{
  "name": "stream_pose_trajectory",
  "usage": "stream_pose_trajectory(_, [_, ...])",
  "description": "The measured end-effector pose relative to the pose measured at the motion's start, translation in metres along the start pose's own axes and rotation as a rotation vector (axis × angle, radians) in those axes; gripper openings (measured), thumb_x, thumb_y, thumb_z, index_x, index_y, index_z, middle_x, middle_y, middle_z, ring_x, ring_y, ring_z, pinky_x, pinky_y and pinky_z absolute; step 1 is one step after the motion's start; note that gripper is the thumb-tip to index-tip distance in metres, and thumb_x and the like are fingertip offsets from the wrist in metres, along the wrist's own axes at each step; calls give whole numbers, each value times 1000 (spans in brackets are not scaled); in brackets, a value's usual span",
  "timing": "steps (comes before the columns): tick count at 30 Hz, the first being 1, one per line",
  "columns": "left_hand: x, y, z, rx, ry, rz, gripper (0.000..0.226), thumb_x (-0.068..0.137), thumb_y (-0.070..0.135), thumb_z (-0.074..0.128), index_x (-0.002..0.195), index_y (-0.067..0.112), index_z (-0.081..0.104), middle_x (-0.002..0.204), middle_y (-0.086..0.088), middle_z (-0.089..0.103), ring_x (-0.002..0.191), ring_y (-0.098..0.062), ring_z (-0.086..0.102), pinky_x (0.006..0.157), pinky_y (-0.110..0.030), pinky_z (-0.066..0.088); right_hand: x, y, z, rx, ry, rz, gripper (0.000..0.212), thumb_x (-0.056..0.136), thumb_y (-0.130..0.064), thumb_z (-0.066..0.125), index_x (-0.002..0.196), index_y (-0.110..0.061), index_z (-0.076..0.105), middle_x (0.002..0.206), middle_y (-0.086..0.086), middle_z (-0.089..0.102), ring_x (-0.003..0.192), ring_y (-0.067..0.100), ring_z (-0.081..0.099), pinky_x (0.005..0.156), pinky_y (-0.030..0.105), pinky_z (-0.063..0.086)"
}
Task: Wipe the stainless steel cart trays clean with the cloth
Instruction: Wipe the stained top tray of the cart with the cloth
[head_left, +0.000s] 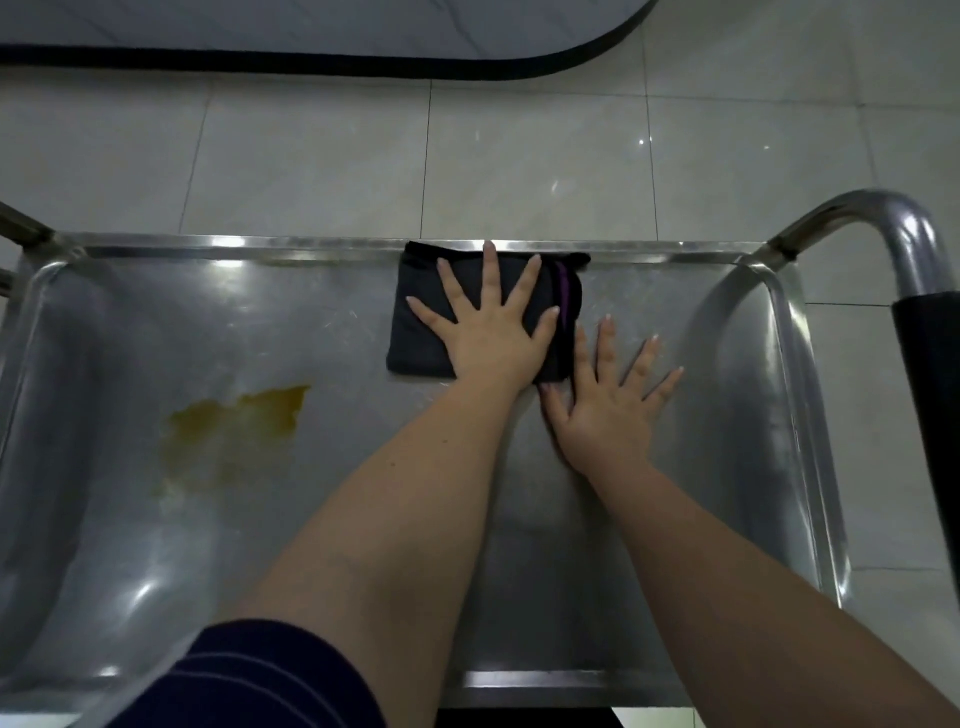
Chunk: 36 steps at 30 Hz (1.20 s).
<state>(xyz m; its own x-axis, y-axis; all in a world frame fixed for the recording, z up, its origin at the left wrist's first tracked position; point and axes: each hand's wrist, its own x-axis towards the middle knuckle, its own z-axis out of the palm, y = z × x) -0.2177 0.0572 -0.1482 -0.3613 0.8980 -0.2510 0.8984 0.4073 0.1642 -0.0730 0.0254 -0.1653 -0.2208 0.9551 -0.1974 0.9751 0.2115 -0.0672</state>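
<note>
Bare tray floor (311, 322) left of cloth (421, 332), raised rim (260, 244) around, cart handle (904, 244) rising at right

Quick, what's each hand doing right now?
Left hand: open, pressing flat on the cloth.
Right hand: open, flat on the tray.

Shiny steel tray (156, 519), smooth but full of fine scratches, bright along the rim and dull grey in the middle. Yellow-brown stain (244, 421) on the metal, smeared thin at its edges. Soft dark cloth (415, 348), matt, with a purple strip on one side. Glossy round metal handle (904, 239) with a matt black grip (930, 374), rubber or plastic, hard to tell. Pale floor tiles (311, 156), smooth and shiny with little spots of light. Dark cloth sleeve (249, 680) with thin stripes.
</note>
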Motion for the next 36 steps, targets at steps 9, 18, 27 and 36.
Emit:
stream_pose_trajectory(9, [7, -125, -22, 19, 52, -258, 68, 84, 80, 7, 147, 58, -7, 164, 10, -14, 147, -41, -17, 103, -78, -9, 1, -1, -1, -15, -29, -5, 72, 89, -73, 5, 152, -43, -11, 162, -6, -19, 144, 47, -17, 108, 71, -11])
stream_pose_trajectory(18, [-1, -42, -8, 16, 17, -13, 65, 87, 78, 9, 147, 59, -8, 163, 8, -18, 144, -43, -23, 99, -78, -17, 0, 2, -7, -13, -56, -2, 67, 88, -74, 2, 149, -51, -14, 162, -12, -17, 144, 45, -19, 107, 71, -12])
stream_pose_trajectory(27, [-11, -175, -27, 14, 36, -256, 69, 82, 83, 4, 147, 59, -5, 163, 11, -17, 147, -40, -17, 103, -78, -9, 2, -3, -11, -19, -95, -86, 70, 83, -77, 2, 147, -53, -14, 158, -16, -23, 145, 42, -19, 104, 67, -22])
stream_pose_trajectory(36, [-89, -116, 7, 3, 31, 14, 66, 85, 83, 11, 145, 63, -8, 163, 13, -14, 146, -38, -21, 100, -75, -21, -1, -6, -17, -70, -109, -350, 65, 90, -70, 9, 151, -50, -4, 163, -16, -5, 150, 25, -10, 115, 60, -12])
